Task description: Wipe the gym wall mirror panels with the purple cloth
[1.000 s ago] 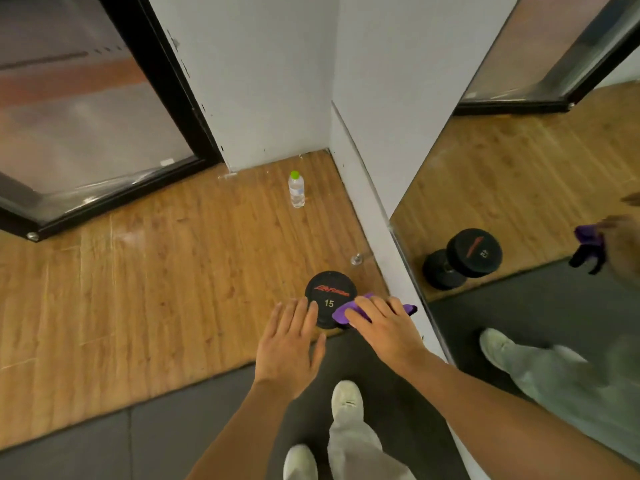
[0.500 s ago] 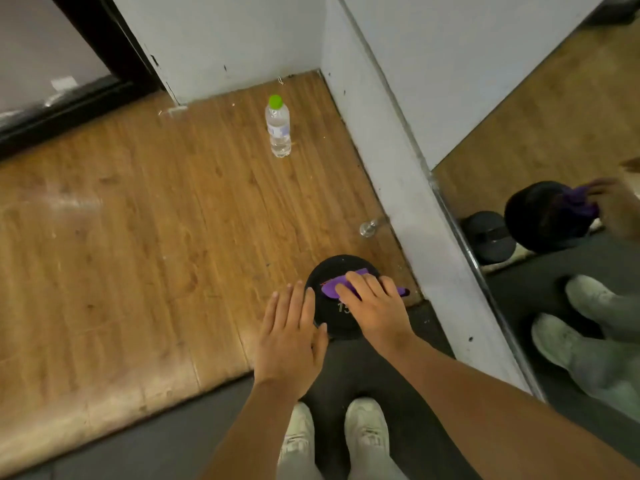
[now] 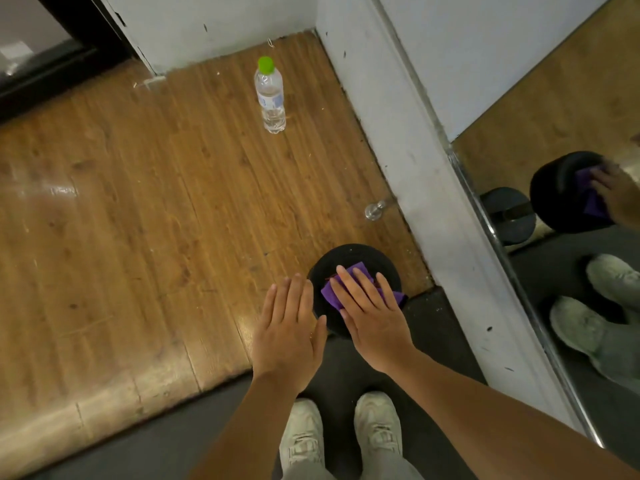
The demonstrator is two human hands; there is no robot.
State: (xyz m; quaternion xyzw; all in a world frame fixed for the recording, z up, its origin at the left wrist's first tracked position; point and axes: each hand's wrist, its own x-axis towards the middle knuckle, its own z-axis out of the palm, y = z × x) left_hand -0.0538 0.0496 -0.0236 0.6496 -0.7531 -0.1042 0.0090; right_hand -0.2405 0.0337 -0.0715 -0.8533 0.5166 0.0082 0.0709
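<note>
Atop the dumbbell (image 3: 349, 258), purple cloth (image 3: 356, 271) lies under the right hand (image 3: 372, 313), grip flat, fingers straight.

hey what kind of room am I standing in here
Most likely a gym. A black dumbbell stands on end under the purple cloth, a wall mirror reaches the floor, and dark rubber matting meets wood flooring.

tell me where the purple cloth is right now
In the head view, low and right of centre, the purple cloth lies on the black dumbbell's end, under the right hand's flat fingers, near the mirror wall.
</note>
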